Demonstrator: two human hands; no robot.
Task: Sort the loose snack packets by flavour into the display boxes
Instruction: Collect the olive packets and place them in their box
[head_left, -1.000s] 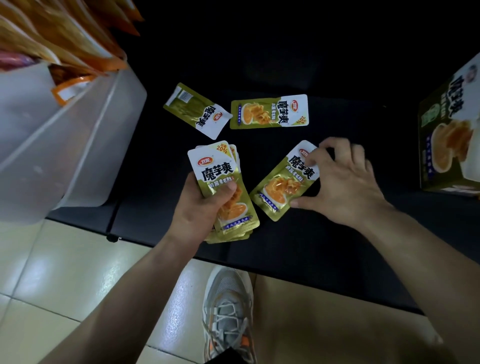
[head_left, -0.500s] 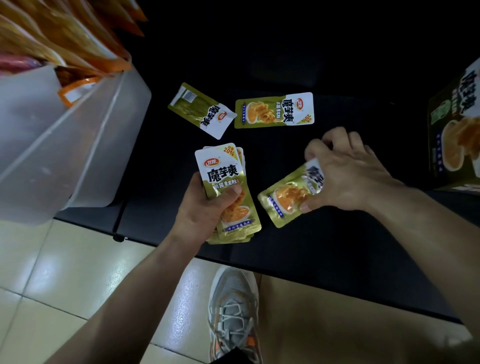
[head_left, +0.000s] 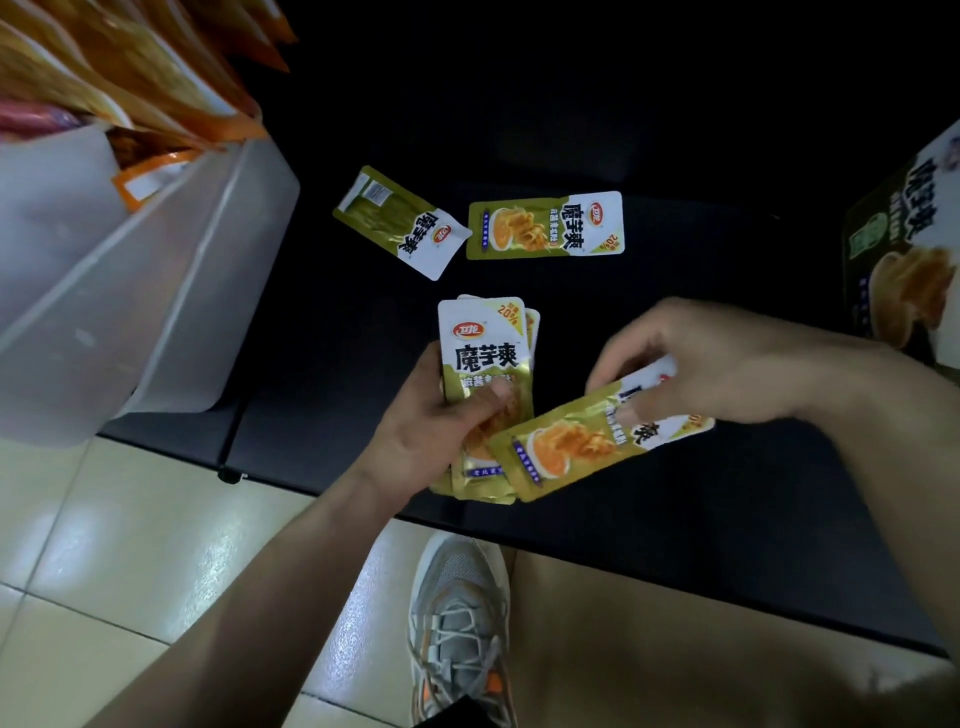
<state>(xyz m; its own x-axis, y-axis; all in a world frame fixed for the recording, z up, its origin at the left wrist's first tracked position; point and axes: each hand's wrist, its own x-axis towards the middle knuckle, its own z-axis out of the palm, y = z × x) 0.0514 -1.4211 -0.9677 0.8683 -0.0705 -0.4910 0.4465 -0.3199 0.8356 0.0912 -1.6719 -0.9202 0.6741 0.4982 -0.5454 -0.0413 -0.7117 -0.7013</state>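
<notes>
Pinching a green packet in my right hand against the stack my left hand grips above the surface, I risk spilling that stack if it slides in crooked.

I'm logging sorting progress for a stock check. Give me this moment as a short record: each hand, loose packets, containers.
left hand: grips an upright stack of olive-green and white snack packets
right hand: pinches one matching olive-green packet, overlapping the stack's lower part
loose packets: two on the black tabletop, a tilted packet beside a face-up packet
display box: green cardboard, at right edge, inside not visible
other: translucent plastic bin at left, holding orange packets
</notes>
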